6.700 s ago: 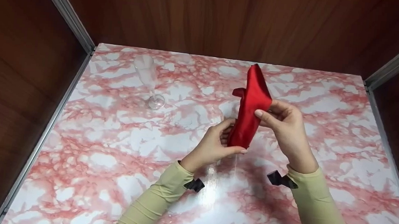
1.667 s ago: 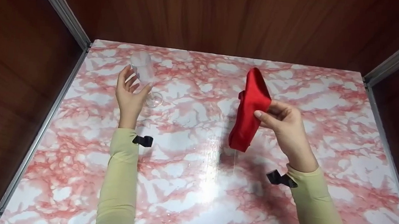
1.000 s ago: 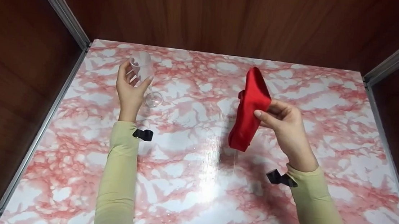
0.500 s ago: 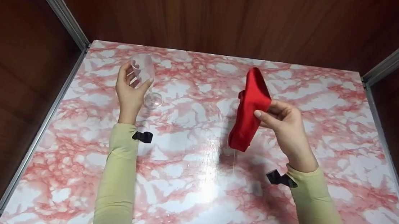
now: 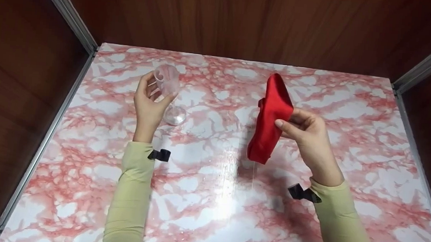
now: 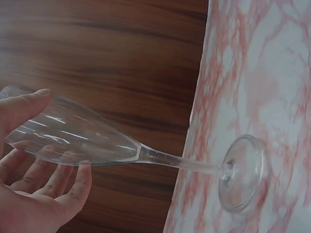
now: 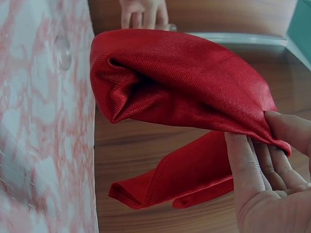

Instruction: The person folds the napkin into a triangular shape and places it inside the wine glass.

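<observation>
Clear and empty, a champagne flute (image 5: 167, 79) is at the back left, its bowl held in my left hand (image 5: 149, 106) with thumb on one side and fingers on the other. In the left wrist view, the flute's round foot (image 6: 243, 174) is at the table surface; whether it touches I cannot tell. My right hand (image 5: 311, 145) pinches a folded red satin napkin (image 5: 271, 120) by its right edge, holding it above the table. The right wrist view shows the napkin (image 7: 180, 73) with a hollow, creased fold at one end and a loose flap hanging apart below.
A pink-and-white marbled tabletop (image 5: 194, 181) lies under both hands. Dark wood panels (image 5: 228, 20) with metal corner strips enclose it at the back and both sides. Black camera mounts (image 5: 304, 193) sit on both wrists.
My left hand left the napkin's lower end and went to the flute. Over the last half second the flute has shifted right and slightly nearer with it. My right hand stays in place.
</observation>
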Available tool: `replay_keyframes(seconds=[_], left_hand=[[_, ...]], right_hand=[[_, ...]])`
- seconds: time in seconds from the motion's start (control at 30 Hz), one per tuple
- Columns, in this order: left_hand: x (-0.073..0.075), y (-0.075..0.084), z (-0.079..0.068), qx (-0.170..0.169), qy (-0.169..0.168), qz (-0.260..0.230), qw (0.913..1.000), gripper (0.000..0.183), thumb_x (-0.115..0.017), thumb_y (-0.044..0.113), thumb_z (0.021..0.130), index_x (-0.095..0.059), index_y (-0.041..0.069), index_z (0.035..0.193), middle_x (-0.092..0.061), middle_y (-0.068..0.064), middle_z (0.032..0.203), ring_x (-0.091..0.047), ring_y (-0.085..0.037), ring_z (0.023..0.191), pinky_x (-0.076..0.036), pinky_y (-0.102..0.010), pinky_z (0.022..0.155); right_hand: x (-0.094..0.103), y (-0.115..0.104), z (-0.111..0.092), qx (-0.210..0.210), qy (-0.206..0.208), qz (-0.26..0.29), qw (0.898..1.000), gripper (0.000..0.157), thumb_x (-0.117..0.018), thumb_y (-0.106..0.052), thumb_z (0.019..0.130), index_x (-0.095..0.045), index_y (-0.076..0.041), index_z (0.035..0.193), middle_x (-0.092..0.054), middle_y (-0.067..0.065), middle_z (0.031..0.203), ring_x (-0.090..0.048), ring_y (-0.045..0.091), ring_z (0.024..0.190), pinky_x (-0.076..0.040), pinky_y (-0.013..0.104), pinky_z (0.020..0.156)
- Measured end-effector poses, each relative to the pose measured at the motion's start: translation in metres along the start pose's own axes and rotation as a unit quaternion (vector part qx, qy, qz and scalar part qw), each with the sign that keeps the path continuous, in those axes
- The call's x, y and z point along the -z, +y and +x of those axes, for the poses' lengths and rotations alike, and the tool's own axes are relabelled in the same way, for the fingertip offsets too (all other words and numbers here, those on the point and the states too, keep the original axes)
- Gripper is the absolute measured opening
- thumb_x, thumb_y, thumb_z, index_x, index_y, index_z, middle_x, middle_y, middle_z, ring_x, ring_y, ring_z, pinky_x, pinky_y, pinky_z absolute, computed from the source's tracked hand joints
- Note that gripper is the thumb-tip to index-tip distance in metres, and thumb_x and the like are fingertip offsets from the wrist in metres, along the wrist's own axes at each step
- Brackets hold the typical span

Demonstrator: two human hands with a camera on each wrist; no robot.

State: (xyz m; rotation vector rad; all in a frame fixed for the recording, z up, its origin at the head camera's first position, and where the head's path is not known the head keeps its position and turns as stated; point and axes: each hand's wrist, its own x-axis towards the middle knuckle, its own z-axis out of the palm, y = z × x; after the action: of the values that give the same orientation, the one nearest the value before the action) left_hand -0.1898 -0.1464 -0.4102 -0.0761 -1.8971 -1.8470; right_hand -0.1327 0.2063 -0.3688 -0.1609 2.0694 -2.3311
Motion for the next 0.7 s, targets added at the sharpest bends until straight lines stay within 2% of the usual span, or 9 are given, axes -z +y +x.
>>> replay_keyframes(seconds=[0.37, 0.53, 0.7], left_hand=[[-0.021, 0.019, -0.017, -0.001, -0.054, -0.036, 0.9979, 0.064, -0.079, -0.01, 0.07, -0.05, -0.007, 0.127, -0.056, -0.02, 0.118, -0.056, -0.031, 0.105, -0.048, -0.045, 0.089], [-0.036, 0.027, -0.027, -0.002, -0.1, -0.044, 0.994, 0.065, -0.078, -0.011, 0.068, -0.05, -0.007, 0.127, -0.056, -0.021, 0.119, -0.057, -0.034, 0.106, -0.048, -0.044, 0.091], [-0.05, 0.029, -0.039, -0.019, -0.148, -0.043, 0.9878, 0.065, -0.08, -0.008, 0.07, -0.049, -0.009, 0.127, -0.056, -0.024, 0.118, -0.056, -0.041, 0.106, -0.049, -0.045, 0.09]], right_hand=[[0.002, -0.002, -0.001, 0.004, 0.007, -0.002, 1.0, 0.017, -0.074, 0.001, 0.081, -0.067, 0.005, 0.096, -0.069, 0.012, 0.087, -0.067, 0.018, 0.074, -0.057, 0.033, 0.07], [0.004, -0.003, -0.001, 0.004, 0.016, 0.003, 1.0, 0.015, -0.073, 0.003, 0.081, -0.067, 0.003, 0.095, -0.07, 0.01, 0.086, -0.067, 0.017, 0.071, -0.057, 0.031, 0.068], [0.007, -0.002, -0.002, 0.003, 0.026, 0.012, 1.0, 0.014, -0.073, 0.004, 0.081, -0.067, 0.0, 0.093, -0.07, 0.009, 0.085, -0.067, 0.016, 0.071, -0.057, 0.03, 0.067]])
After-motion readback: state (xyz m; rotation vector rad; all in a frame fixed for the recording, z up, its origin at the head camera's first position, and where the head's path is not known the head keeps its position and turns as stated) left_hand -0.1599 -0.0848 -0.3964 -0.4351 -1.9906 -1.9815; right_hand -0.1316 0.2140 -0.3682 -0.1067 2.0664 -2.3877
